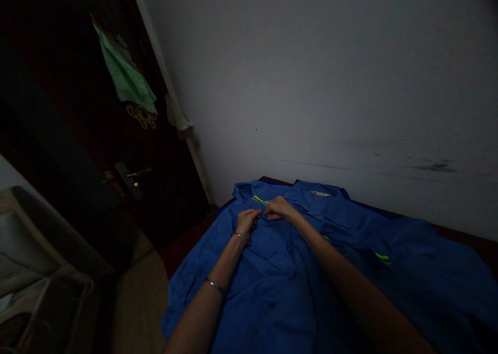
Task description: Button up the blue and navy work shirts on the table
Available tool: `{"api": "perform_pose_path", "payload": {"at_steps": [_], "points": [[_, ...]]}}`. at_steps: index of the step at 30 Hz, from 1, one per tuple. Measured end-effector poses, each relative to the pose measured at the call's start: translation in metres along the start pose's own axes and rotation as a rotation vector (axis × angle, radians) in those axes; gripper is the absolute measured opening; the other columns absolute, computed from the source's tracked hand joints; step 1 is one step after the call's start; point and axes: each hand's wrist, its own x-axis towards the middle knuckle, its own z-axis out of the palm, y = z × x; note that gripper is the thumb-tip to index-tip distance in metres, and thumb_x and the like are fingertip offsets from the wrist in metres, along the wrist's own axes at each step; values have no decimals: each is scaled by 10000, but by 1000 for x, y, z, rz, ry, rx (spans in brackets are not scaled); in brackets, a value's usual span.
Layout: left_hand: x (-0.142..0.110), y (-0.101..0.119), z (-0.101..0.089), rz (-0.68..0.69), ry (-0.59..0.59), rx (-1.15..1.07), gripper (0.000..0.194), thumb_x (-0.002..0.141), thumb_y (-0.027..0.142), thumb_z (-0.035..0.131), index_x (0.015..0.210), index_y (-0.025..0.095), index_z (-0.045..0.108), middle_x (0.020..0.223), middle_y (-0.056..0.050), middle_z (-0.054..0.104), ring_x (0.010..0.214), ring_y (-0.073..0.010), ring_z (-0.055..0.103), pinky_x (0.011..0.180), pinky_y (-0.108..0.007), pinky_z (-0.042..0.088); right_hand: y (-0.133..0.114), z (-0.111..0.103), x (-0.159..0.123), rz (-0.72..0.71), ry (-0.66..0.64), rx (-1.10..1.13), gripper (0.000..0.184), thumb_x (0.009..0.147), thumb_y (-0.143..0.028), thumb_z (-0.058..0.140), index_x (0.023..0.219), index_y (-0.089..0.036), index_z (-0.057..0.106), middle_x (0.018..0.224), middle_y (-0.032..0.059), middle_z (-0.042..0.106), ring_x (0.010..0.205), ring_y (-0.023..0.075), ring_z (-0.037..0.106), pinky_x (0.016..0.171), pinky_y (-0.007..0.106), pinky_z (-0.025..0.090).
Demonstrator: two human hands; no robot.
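Observation:
A blue work jacket [268, 276] with bright yellow-green strips lies spread over a surface against the wall. Its collar, with a white label [321, 193], is toward the wall. My left hand [248, 222] pinches the jacket's fabric near a yellow-green strip [260, 200]. Close beside it, my right hand [277, 208] also pinches the cloth, fingertips almost meeting the left ones. Any small fastener between the fingers is too small and dark to make out. Two bracelets circle my left wrist and forearm.
A dark door [155, 188] with a metal handle [138, 173] stands at the left, and a light green cloth [124, 76] hangs on it. A pale chair-like piece of furniture [27, 240] is at the lower left. The grey wall [311, 94] rises behind the jacket.

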Motion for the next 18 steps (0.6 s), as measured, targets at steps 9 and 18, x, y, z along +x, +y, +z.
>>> {"api": "perform_pose_path", "payload": {"at_steps": [9, 18], "points": [[1, 3, -1, -41, 2, -92, 305, 600, 431, 565, 583, 126, 562, 422, 29, 453, 333, -48, 366, 354, -187, 238, -6, 2, -4, -106, 85, -116, 94, 590, -74, 602, 657, -135, 576, 519, -30, 568, 448, 84, 554, 451, 156, 456], [0, 5, 1, 5, 28, -204, 260, 592, 379, 592, 590, 122, 555, 439, 20, 466, 344, -58, 390, 328, -185, 256, -11, 1, -12, -236, 158, -233, 198, 533, -29, 604, 693, -143, 629, 640, 1, 621, 700, 142, 602, 590, 173, 423]]}}
